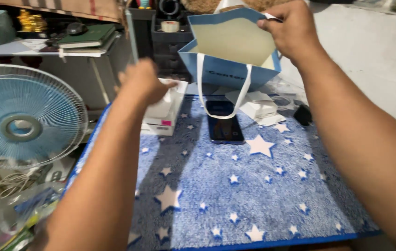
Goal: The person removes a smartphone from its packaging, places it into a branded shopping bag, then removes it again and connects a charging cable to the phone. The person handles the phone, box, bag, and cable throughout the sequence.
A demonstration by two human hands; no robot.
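Right hand (pixel 293 32): closed on the upper rim of a blue paper gift bag (pixel 235 69), thumb and fingers pinching the edge at the bag's far right corner. The bag hangs lifted at the far end of the mat, tipped so that its open mouth faces the camera and its cream inside shows; its long axis runs left to right, the right side held higher. One white ribbon handle (pixel 242 93) dangles from the near rim in a loop.

Left hand (pixel 142 82): blurred, curled over a white box (pixel 163 114) with a small pink label, at the mat's far left; whether it grips the box or only touches it cannot be told.

Black smartphone (pixel 225 123): flat on the mat, screen up, long axis pointing away from the camera, below the ribbon loop.

Blue plush mat with white stars (pixel 253 195): underneath all.

White folded packaging (pixel 258 107) and small black object (pixel 303 115): beyond the phone, right.

Blue-bladed electric fan (pixel 21 118): left of the mat.
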